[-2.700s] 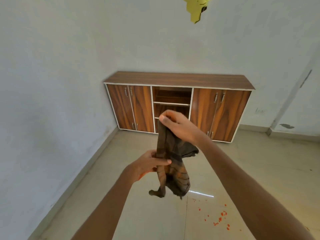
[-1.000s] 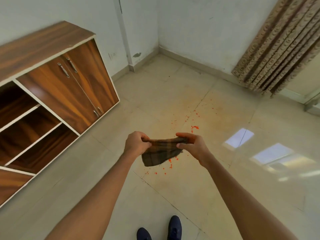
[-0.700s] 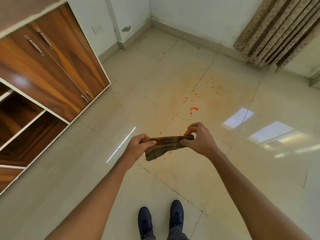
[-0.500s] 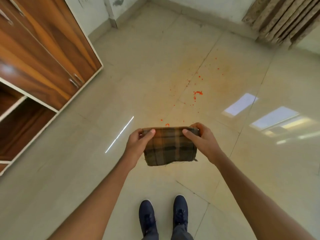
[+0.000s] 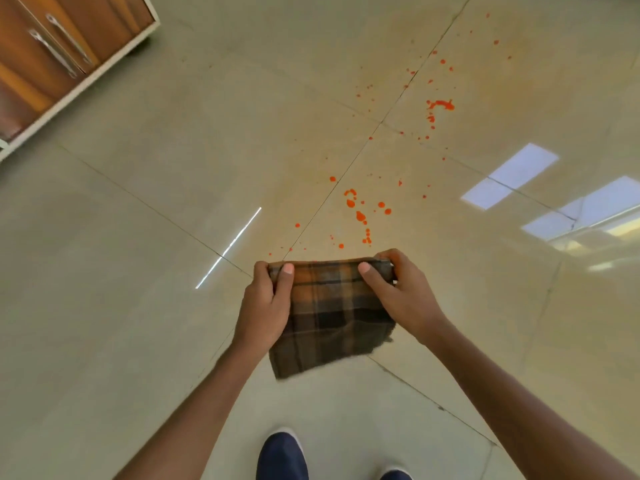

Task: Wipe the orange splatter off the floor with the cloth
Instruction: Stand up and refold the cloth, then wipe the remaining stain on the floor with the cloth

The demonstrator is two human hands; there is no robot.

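A brown and orange plaid cloth, folded into a rectangle, hangs in the air between my hands. My left hand grips its upper left corner and my right hand grips its upper right corner. The orange splatter lies on the beige tiled floor just beyond the cloth, with a nearer cluster of drops and a farther cluster up and to the right. The cloth is above the floor and apart from the drops.
A wooden cabinet with metal handles stands at the upper left. My dark blue shoes are at the bottom edge. Window reflections shine on the tiles at the right.
My view has tilted further down and come closer to the floor. The cloth, first bunched, is now spread flat between both hands, and the splatter lies nearer in front of it.
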